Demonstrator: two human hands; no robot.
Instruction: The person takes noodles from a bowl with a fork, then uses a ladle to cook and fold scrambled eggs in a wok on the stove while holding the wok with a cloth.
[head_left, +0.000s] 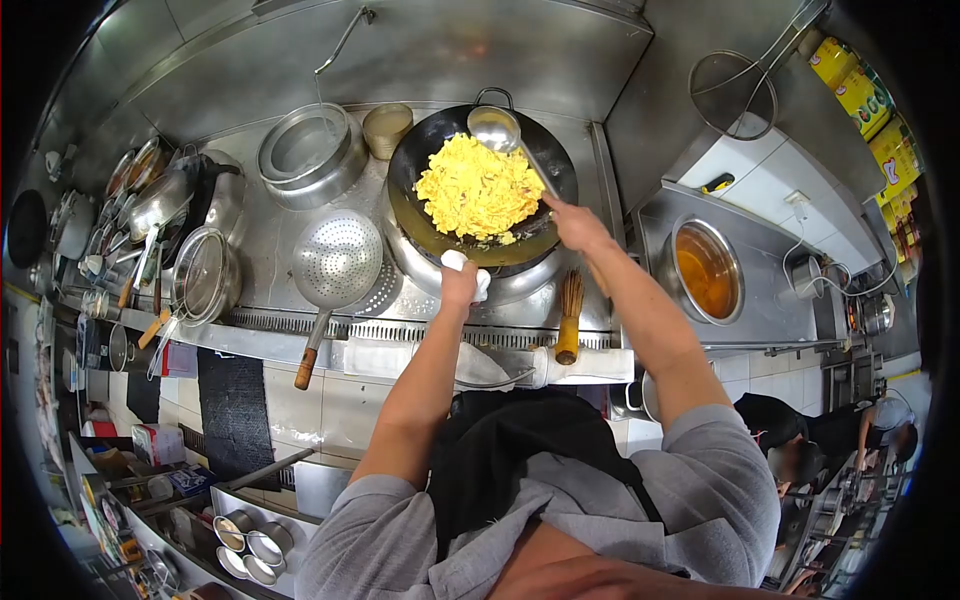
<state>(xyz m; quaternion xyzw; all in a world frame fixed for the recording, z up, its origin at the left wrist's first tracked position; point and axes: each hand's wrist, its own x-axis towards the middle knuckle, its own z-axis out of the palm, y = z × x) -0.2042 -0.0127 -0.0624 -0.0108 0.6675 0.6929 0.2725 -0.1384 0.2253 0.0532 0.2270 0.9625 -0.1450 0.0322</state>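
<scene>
A black wok (pixel 405 180) sits on the range, holding a heap of yellow scrambled eggs (pixel 478 185). My left hand (pixel 461 283) is closed at the wok's near rim, with a folded white cloth (pixel 470 268) between the fingers and the wok's edge. My right hand (pixel 577 225) grips the handle of a metal ladle (pixel 494 128). The ladle's bowl rests at the far side of the eggs, tilted and seemingly without food in it. To the left of the wok lies a perforated strainer (pixel 338 258) with a wooden handle.
A bamboo brush (pixel 568 325) lies on the front ledge by white towels (pixel 598 367). A pot of orange-brown liquid (pixel 704 272) stands at right. A large metal pot (pixel 312 160) sits under a tap (pixel 342 42). Two people (pixel 830 430) are at the lower right.
</scene>
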